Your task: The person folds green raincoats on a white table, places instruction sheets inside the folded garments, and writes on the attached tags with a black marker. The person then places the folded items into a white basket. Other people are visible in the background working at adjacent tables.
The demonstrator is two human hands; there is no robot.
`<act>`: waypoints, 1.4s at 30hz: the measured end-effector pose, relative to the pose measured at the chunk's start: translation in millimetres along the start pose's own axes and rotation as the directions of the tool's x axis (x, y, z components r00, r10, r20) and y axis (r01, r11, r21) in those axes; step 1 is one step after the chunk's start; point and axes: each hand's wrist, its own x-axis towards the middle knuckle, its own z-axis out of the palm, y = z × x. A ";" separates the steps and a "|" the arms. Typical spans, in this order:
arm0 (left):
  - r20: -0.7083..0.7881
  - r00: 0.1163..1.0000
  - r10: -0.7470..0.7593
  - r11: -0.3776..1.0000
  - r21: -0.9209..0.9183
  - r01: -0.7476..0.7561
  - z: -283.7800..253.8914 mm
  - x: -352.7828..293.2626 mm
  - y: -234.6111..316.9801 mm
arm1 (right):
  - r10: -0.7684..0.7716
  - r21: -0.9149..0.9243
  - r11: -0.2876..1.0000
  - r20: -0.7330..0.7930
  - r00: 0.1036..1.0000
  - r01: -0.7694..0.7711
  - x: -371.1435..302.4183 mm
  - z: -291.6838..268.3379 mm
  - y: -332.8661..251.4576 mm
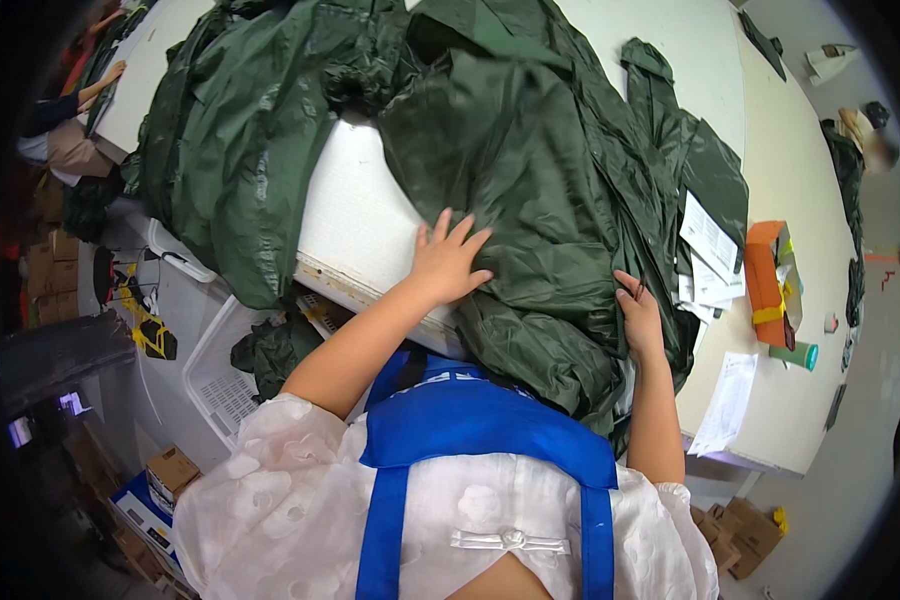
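Note:
A dark green, slightly shiny garment [530, 190] lies spread and crumpled on the white table in front of me, its lower folds hanging over the near edge against my blue apron. My left hand [448, 262] rests on its left part with the fingers spread. At the right edge of the garment, my right hand [640, 318] is closed with thumb and fingertips together on the fabric. Something small and dark shows at those fingertips, too small to name. To the left, another dark green garment [225, 160] drapes over the table edge.
A white table [355, 205] spans the front. On its right lie paper sheets [725, 400], an orange box [767, 270] and a green roll [795, 354]. A white plastic basket [215, 365] stands below left. Another person's hand [110, 75] is at the far left.

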 end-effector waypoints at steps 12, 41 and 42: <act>0.030 0.998 -0.050 0.771 -0.634 0.057 0.5 10.2 45.4 | -0.209 -0.681 0.521 0.483 0.850 0.515 71.2 22.9 -42.2; -0.401 0.821 0.407 0.817 -0.242 -0.523 -22.7 -97.3 10.7 | -0.719 -0.318 0.542 0.303 0.625 0.778 -93.2 23.5 -56.6; -0.278 0.887 0.370 0.854 -0.274 -0.442 -26.3 -95.8 9.7 | -0.588 -0.216 0.711 0.338 0.735 0.669 -94.3 25.6 -59.6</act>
